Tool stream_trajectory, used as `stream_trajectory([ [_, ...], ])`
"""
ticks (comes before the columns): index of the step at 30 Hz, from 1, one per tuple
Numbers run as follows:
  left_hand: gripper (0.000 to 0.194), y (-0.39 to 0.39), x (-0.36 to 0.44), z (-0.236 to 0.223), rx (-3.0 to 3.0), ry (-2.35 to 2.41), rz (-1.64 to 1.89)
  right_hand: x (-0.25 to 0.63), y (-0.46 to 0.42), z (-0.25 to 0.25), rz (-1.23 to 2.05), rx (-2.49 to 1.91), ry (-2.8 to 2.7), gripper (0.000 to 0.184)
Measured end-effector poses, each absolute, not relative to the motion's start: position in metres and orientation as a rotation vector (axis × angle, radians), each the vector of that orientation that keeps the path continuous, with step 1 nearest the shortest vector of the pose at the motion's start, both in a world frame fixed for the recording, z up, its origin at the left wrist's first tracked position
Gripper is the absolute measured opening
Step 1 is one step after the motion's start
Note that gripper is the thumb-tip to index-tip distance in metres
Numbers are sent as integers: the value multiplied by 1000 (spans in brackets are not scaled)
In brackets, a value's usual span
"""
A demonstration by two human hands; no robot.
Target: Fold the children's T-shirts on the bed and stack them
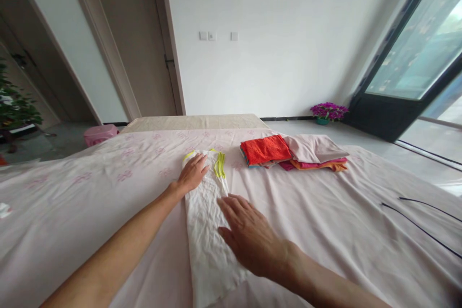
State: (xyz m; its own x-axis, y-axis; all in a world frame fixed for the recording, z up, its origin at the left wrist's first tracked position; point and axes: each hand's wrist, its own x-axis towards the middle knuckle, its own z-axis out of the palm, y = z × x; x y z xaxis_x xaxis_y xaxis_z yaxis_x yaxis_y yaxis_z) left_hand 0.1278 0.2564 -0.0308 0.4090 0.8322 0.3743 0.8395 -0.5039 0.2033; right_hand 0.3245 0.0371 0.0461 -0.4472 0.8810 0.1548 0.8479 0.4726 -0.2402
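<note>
A white garment [207, 250] with yellow-green trim lies in a long, narrow strip on the pink bed sheet, its cloth wrinkled. My left hand [194, 173] rests flat on its far end, near the trim, fingers stretched out. Over the garment's right edge, closer to me, is my right hand [249, 231], its fingers extended and thumb apart; whether it presses on the cloth I cannot tell. Neither hand grasps anything. What kind of garment it is does not show clearly.
Folded clothes lie at the right: a red piece [265, 149] on one pile, a pale pink piece [312, 148] on another. Two dark cords [420, 224] cross the sheet at far right. A pink stool [100, 134] and purple flowers [329, 110] stand beyond the bed.
</note>
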Motion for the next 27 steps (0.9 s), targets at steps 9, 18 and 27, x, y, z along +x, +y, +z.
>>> stream_trajectory([
  [9, 58, 266, 139, -41, -2689, -1640, -455, 298, 40, -4, 250, -1215, -2616, 68],
  [18, 62, 184, 127, -33, -2821, -1417, -425, 325, 8, 7, 306, -1012, -2751, 67],
  [27, 68, 50, 76, -15, -3109, -907, -350, 344, -28, 25, 514, -1042, -2741, 64],
])
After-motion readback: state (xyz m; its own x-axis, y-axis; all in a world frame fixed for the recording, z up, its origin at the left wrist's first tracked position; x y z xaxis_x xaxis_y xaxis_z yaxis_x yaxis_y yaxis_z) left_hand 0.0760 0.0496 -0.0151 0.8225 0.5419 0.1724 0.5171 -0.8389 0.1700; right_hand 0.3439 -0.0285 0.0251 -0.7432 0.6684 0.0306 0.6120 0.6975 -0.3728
